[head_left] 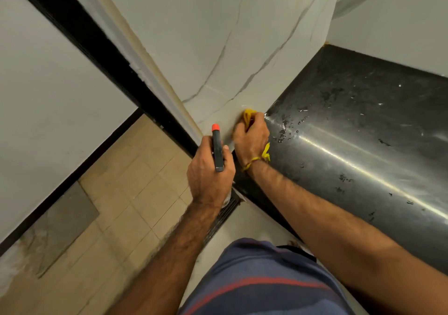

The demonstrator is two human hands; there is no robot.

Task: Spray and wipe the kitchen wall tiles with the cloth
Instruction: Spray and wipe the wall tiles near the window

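My right hand (252,137) grips a bunched yellow cloth (248,117) and presses it against the white marble-veined wall tiles (230,48), low down where the wall meets the black countertop. My left hand (209,171) holds a dark spray bottle (217,150) with an orange nozzle tip, just left of the right hand and pointed up toward the tiles. Most of the bottle's body is hidden under my palm. A tail of the cloth hangs out below my right wrist.
A wet black countertop (363,125) with droplets and glare runs to the right. A black door frame (101,55) borders the tiled wall on the left. Beige floor tiles (135,181) lie below.
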